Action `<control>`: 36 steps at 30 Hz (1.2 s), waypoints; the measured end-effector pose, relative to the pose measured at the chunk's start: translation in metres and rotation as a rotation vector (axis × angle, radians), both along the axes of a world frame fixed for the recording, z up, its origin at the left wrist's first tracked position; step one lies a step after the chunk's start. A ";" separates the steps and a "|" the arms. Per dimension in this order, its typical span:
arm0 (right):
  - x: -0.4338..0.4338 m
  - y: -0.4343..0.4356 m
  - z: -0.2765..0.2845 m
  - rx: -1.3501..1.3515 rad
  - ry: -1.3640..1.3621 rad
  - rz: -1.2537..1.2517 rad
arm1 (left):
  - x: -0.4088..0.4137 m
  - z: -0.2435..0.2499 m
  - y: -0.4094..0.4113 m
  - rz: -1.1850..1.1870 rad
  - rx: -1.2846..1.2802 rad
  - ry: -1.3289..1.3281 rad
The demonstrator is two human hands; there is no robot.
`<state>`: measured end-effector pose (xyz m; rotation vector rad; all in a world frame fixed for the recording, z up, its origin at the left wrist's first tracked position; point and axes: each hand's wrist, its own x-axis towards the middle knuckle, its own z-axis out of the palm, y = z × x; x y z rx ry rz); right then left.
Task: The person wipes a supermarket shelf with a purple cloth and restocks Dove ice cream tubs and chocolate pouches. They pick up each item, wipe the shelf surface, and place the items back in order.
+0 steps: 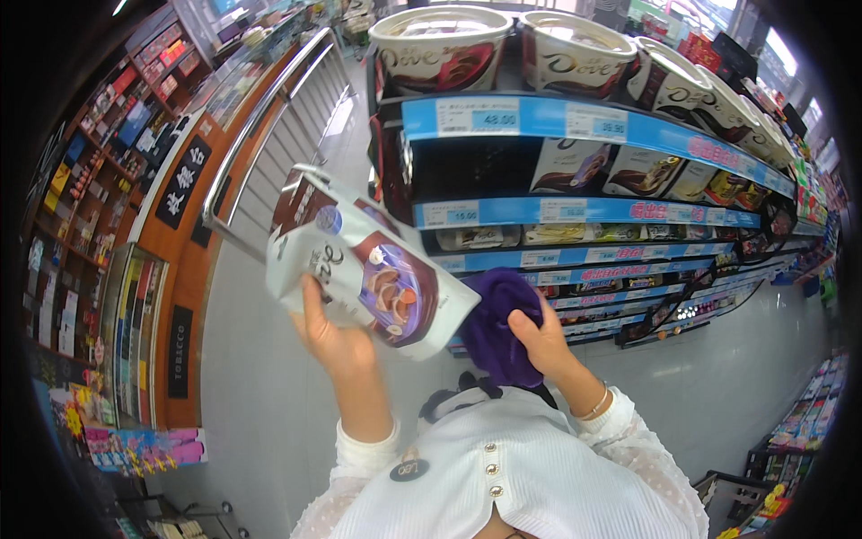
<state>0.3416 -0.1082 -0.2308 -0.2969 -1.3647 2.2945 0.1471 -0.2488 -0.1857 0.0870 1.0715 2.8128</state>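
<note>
My left hand (333, 340) grips two white-and-brown Dove chocolate packs (397, 290), held tilted and fanned apart in front of the shelf rack. The front pack carries a purple oval picture; part of the other shows behind it. In my right hand (549, 337) is a bunched purple cloth (498, 323), the thumb pressed on its near side. The cloth is close to the right corner of the front pack; whether they touch I cannot tell. Ahead, the second shelf (471, 168) shows dark space at its left and upright chocolate packs (572, 165) farther right.
Dove tubs (441, 50) line the rack's top shelf. Blue price strips (586, 209) edge the shelves, with packaged sweets (572, 234) lower down. A metal railing (269, 128) and a wooden counter (182, 269) stand to the left. Grey floor tiles (269, 404) lie below.
</note>
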 end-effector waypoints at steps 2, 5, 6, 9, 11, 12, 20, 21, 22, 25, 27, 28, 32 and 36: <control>0.014 -0.002 0.022 0.175 0.146 -0.240 | 0.006 -0.006 0.002 0.078 -0.044 0.158; -0.004 -0.013 0.064 0.943 0.278 -0.465 | 0.029 -0.012 0.018 -0.040 -0.110 0.110; -0.021 -0.018 0.069 1.176 0.286 -0.536 | 0.042 -0.002 0.024 -0.131 -0.165 0.162; -0.040 -0.039 0.036 1.472 0.264 -0.874 | 0.041 -0.070 0.020 -0.382 -0.460 0.452; -0.031 -0.037 0.013 1.443 0.298 -0.823 | 0.039 -0.048 0.022 -0.565 -0.305 0.331; -0.030 -0.035 0.004 1.383 0.315 -0.740 | 0.037 -0.035 0.017 -0.625 -0.240 0.259; 0.020 -0.004 -0.063 0.379 -0.284 0.117 | 0.020 0.010 0.030 0.172 -0.485 0.675; 0.026 -0.004 -0.051 0.318 -0.219 0.161 | 0.037 0.019 0.035 0.120 -0.461 0.577; 0.027 -0.003 -0.045 0.264 -0.149 0.260 | 0.045 0.024 0.035 0.069 -0.438 0.481; 0.035 -0.007 -0.030 0.205 -0.235 0.371 | 0.038 0.002 0.029 -0.196 -0.532 0.583; 0.039 -0.005 -0.046 0.308 -0.268 0.365 | 0.043 0.001 0.031 -0.376 -0.356 0.741; 0.046 -0.004 -0.042 0.387 -0.335 0.354 | 0.049 0.011 0.034 -0.406 -0.355 0.764; 0.061 -0.009 -0.059 0.273 -0.211 0.421 | 0.054 0.041 0.037 -0.505 -0.416 0.755; 0.051 -0.003 -0.045 0.384 -0.229 0.486 | 0.040 0.025 0.062 -0.195 -0.365 0.893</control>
